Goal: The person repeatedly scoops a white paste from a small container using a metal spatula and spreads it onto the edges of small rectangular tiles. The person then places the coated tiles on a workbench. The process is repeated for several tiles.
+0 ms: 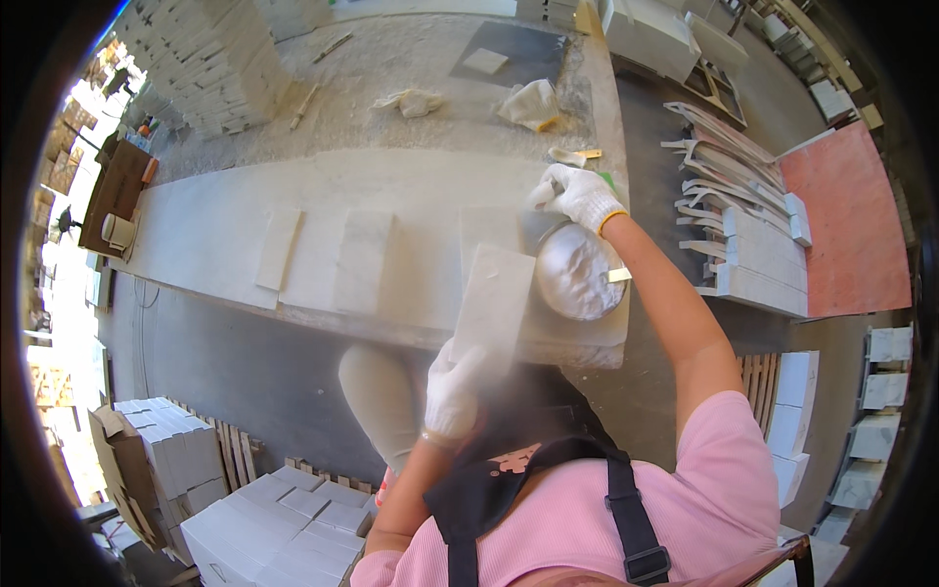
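Both my hands wear white knit gloves. In my left hand (453, 391), a pale rectangular slab (497, 298) is gripped by its lower end and tilted up in front of the table's near edge. Just beyond a round bowl of lumpy white paste (581, 272), my right hand (577, 194) has its fingers curled together; anything between them is too small to make out. A light-coloured strip (618, 275) lies across the bowl's right rim. More pale slabs lie on the table: one (279, 249) at the left, another (364, 262) in the middle, a third (487, 227) partly behind the held slab.
A dusty worktable (196, 210) spans the view. On it are a crumpled glove (531, 104), a cloth-like white piece (409, 102), a dark sheet (528, 54) and tall tile stacks (201, 64). White boxes (279, 528) stand at lower left; curved pale strips (724, 161) lie right.
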Tool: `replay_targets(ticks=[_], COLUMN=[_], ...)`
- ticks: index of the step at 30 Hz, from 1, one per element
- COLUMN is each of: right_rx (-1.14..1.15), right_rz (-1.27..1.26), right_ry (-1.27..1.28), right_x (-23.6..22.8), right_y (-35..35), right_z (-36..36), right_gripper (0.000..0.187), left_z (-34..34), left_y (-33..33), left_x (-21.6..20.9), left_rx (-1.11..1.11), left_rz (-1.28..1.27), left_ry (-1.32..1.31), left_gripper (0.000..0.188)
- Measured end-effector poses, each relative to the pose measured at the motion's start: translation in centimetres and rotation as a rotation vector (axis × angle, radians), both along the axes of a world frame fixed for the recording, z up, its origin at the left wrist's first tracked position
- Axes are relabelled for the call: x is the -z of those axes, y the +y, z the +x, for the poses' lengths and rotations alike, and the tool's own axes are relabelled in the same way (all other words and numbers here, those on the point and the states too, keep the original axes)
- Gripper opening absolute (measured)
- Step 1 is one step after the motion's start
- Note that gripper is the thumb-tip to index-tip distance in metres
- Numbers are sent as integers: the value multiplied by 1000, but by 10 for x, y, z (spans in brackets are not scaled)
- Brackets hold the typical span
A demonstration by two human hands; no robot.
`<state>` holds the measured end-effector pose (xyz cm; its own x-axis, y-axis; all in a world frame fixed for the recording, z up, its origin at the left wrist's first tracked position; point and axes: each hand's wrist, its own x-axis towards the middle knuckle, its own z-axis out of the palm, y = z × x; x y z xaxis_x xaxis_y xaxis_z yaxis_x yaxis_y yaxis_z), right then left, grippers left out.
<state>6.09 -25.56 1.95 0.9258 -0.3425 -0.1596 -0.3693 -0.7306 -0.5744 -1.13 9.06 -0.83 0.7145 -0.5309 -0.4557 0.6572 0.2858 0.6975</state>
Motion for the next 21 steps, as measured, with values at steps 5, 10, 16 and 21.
replay_targets(ticks=[5,10,16,21], right_rx=[31,57,170,140], right_rz=[-103,-422,-300,-134], right_ry=[-10,-31,269,16], right_x=[-18,-56,-58,-36], right_y=[1,8,17,17], right_z=[-10,-81,-152,-165], right_gripper=[33,32,41,24], left_z=[1,-3,-7,-9], left_y=[1,-3,-17,-27], left_x=[-2,-19,-38,-47], left_rx=[50,56,118,167], left_rz=[156,117,133,149], left_ry=[-237,-86,-141,-203], left_gripper=[30,33,39,39])
